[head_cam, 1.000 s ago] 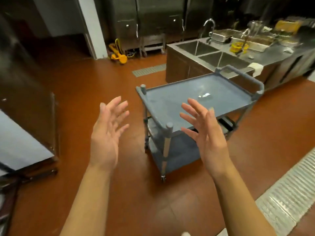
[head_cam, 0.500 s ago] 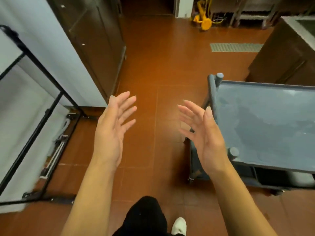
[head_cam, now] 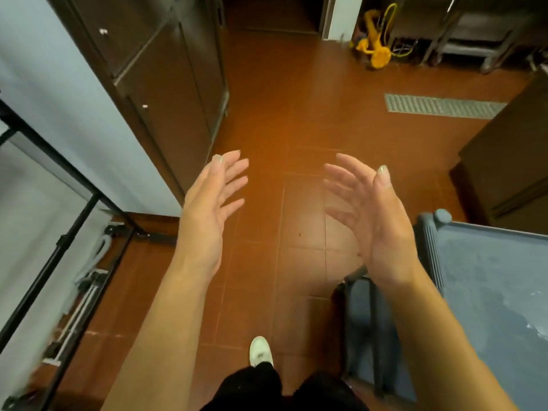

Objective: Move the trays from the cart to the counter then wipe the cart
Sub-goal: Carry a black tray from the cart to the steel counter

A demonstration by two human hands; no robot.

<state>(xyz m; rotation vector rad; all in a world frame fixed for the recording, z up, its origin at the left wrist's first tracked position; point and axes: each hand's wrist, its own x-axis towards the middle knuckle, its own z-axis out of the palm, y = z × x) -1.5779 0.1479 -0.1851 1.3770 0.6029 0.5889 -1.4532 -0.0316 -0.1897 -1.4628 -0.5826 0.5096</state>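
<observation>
The grey cart [head_cam: 489, 280] stands at the lower right, its top shelf bare with a wet sheen; a lower shelf shows beneath its left edge. No tray is in view. My left hand [head_cam: 207, 215] is raised over the red floor, fingers spread, holding nothing. My right hand [head_cam: 376, 223] is raised beside the cart's left corner, palm facing left, fingers apart and empty. The two palms face each other, about a forearm's width apart.
A dark steel cabinet [head_cam: 166, 93] stands at the left beside a pale wall. A black-framed rack [head_cam: 59, 232] is at the far left. A floor drain grate [head_cam: 441, 106], a yellow floor tool [head_cam: 376, 51] and a dark counter side [head_cam: 510, 161] lie ahead. My white shoe [head_cam: 261, 351] steps forward.
The view has swung left and down, so the cart slid to the right edge and the sinks left the frame. Both hands stay raised and empty.
</observation>
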